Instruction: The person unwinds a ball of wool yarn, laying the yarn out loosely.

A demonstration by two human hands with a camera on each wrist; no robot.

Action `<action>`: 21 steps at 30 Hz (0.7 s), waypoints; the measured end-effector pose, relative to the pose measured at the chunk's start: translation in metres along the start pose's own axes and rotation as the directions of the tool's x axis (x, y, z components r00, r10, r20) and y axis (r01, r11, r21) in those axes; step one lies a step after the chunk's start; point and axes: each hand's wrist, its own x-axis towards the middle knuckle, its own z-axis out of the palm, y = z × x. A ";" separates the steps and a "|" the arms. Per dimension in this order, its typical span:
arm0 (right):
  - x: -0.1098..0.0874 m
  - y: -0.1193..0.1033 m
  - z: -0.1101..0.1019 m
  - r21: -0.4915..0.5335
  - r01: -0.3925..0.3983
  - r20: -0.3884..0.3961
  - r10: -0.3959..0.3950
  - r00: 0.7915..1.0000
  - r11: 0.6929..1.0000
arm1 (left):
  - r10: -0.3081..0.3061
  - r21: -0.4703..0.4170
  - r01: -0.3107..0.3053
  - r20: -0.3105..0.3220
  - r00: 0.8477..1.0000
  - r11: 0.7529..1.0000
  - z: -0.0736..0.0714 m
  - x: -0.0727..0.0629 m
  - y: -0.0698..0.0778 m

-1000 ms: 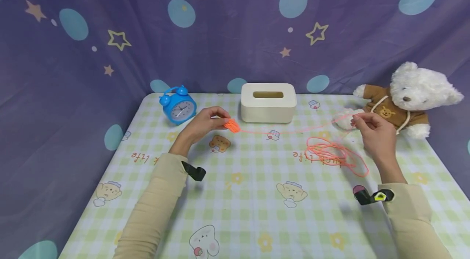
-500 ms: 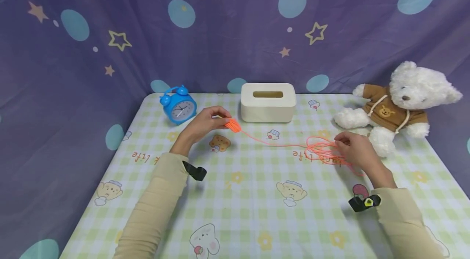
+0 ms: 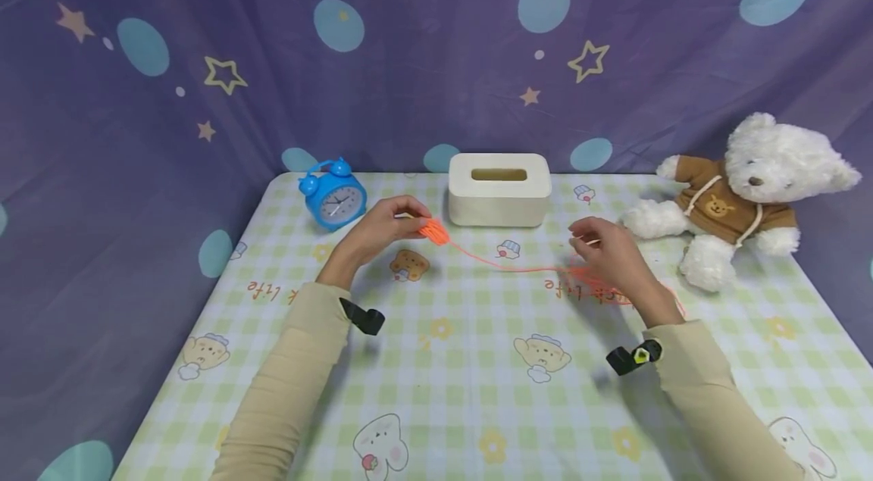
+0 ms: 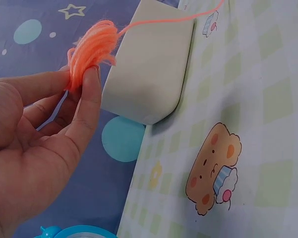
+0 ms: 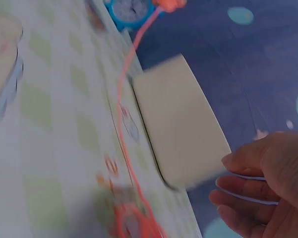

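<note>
My left hand [image 3: 382, 229] pinches a small wound bundle of orange yarn [image 3: 434, 232] between thumb and fingers, raised over the table. In the left wrist view the yarn bundle [image 4: 95, 49] sticks up above the fingertips. One strand [image 3: 505, 268] sags from it to the right, down to a loose pile of yarn loops [image 3: 586, 280] on the tablecloth. Above that pile is my right hand [image 3: 614, 254], partly hiding it. The right wrist view has this hand [image 5: 268, 183] with thumb and fingers loosely bent and apart, nothing between them; the strand [image 5: 121, 114] passes well away from it.
A cream tissue box [image 3: 499, 208] stands at the back middle of the checked tablecloth [image 3: 464, 405]. A blue alarm clock [image 3: 336, 201] is at the back left, close to my left hand. At the right sits a white teddy bear [image 3: 736, 197] in a brown top.
My right hand let go of the strand, came down near the pile, then moved left above it. The strand, taut earlier, now sags. My left hand stays put with the yarn bundle.
</note>
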 end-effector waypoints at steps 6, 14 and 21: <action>0.015 -0.029 0.038 0.106 0.093 0.032 -0.097 0.995 0.990 | -0.005 0.013 0.005 0.004 1.000 1.000 0.002 0.000 -0.001; 0.027 -0.064 0.090 0.228 0.203 0.048 -0.219 0.975 0.952 | -0.002 0.007 0.002 0.004 1.000 1.000 0.003 0.000 -0.001; 0.033 -0.081 0.111 0.255 0.246 0.043 -0.265 0.963 0.935 | 0.011 0.010 -0.011 0.006 1.000 1.000 0.002 0.001 -0.002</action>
